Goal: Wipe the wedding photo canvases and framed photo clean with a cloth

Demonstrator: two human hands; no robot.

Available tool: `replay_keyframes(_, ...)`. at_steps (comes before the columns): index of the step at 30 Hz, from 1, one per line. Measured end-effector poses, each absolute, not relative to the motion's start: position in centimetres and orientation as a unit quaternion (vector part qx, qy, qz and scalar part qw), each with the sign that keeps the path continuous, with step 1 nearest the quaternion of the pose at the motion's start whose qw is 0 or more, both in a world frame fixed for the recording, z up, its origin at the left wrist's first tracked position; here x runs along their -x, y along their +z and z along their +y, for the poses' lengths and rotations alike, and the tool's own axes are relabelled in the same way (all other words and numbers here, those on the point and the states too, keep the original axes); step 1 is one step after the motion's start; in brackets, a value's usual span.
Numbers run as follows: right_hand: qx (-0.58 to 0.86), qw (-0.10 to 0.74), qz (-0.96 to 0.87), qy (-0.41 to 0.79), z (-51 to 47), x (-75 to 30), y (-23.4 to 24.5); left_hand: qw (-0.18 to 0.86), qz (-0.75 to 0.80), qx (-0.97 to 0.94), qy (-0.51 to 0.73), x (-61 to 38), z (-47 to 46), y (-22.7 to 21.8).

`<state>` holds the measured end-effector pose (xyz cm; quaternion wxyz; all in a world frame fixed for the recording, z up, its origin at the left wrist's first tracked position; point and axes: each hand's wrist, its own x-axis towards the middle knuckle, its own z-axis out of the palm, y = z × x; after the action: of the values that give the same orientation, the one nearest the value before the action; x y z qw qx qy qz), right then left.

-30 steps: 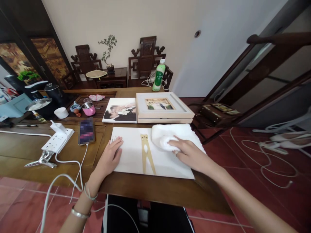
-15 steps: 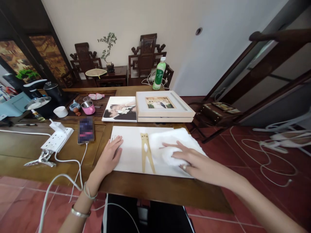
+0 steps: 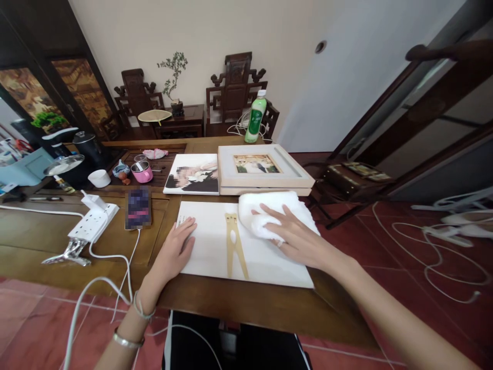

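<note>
A flat white book or panel [image 3: 208,252] with a printed tan long-legged animal figure [image 3: 233,246] lies near the table's front edge. My left hand [image 3: 179,246] rests on its left edge, fingers stretched out and holding nothing. On its upper right part, my right hand [image 3: 292,234] presses down a bunched white cloth [image 3: 287,201]; the fingers curl into the folds. The cloth hides the panel's top right corner and reaches toward the framed picture behind.
Behind the panel lie a photo panel [image 3: 192,182] and stacked picture frames [image 3: 227,177]. A green bottle [image 3: 256,118] stands at the table's back edge. To the left are a phone [image 3: 138,208], a power strip [image 3: 92,222], cables, a pink cup [image 3: 142,173] and a white cup [image 3: 99,178].
My right hand has moved the cloth up and away across the panel, uncovering its lower right corner. My left hand stays in the same place.
</note>
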<state>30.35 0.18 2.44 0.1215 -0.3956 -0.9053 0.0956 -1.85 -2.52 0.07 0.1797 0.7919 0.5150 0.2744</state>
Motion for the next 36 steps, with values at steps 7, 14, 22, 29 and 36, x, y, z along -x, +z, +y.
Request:
replay_keyframes(7, 0.36, 0.092, -0.908, 0.195, -8.2, -31.5, 4.9, 0.178, 0.514, -0.793, 0.274, 1.9, -2.4, -0.2)
replay_keyframes(14, 0.342, 0.089, -0.91, 0.217, -12.3, -32.8, 5.5, 0.178, 0.517, -0.793, 0.268, 1.8, -2.4, 0.1)
replay_keyframes(22, 0.456, 0.076, -0.863, 0.201, -4.8, -31.5, 4.3, 0.188, 0.514, -0.792, 0.271, 2.0, -2.2, -0.2)
replay_keyframes(29, 0.424, 0.125, -0.888, 0.129, 2.0, -29.6, 3.1, 0.191, 0.519, -0.788, 0.272, 2.1, -2.2, -0.4)
replay_keyframes(36, 0.383, 0.107, -0.91, 0.121, -2.9, -29.7, 3.3, 0.193, 0.517, -0.788, 0.272, 2.0, -2.3, -0.2)
